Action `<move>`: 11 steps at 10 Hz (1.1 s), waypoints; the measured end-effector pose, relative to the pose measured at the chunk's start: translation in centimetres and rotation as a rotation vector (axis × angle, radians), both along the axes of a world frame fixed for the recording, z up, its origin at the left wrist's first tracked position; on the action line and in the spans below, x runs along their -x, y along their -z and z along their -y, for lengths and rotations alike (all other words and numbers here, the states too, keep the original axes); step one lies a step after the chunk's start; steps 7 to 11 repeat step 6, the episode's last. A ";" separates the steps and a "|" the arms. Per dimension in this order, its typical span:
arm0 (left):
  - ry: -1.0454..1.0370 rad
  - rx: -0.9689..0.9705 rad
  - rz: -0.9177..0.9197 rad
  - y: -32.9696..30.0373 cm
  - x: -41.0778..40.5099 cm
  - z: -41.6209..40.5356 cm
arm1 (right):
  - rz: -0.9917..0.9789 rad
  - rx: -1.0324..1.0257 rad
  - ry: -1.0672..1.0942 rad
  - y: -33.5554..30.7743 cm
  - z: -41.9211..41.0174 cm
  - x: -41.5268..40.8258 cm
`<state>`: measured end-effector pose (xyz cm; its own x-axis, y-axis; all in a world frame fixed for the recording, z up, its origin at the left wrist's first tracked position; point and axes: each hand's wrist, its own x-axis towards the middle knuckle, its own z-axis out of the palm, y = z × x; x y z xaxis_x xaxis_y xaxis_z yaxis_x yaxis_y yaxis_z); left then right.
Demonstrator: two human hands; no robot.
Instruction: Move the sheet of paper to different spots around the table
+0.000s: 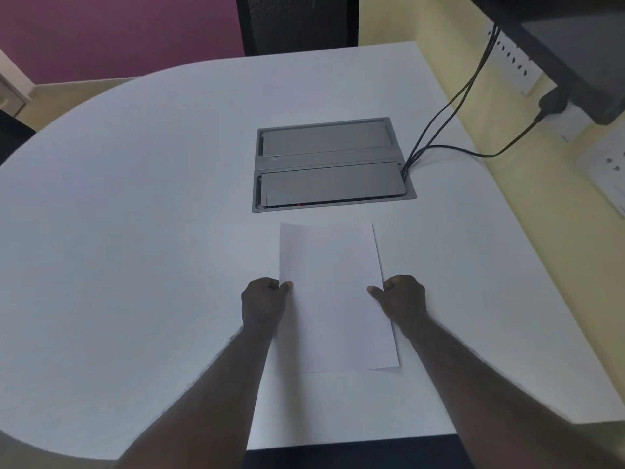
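Observation:
A blank white sheet of paper (pixel 334 296) is held just above the white table (pixel 135 198), near its front edge and a little right of centre. My left hand (pixel 262 304) pinches the sheet's left edge, thumb on top. On the opposite edge my right hand (pixel 402 299) pinches it the same way. The sheet's long side runs away from me, and its far end stops just short of the grey panel.
A grey metal cable box (pixel 329 164) with two closed lids is set into the table beyond the sheet. Black cables (pixel 449 106) run from its right side to wall sockets (pixel 514 59) on the right. A dark chair back (pixel 297 22) stands at the far edge.

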<state>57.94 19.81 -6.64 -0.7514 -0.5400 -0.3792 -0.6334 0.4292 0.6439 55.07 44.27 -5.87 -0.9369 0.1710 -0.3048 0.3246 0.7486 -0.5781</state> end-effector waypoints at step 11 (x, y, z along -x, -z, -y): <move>-0.087 -0.082 -0.136 0.7 -0.4 0.2 | -0.016 0.086 0.236 -0.5 0.5 -0.3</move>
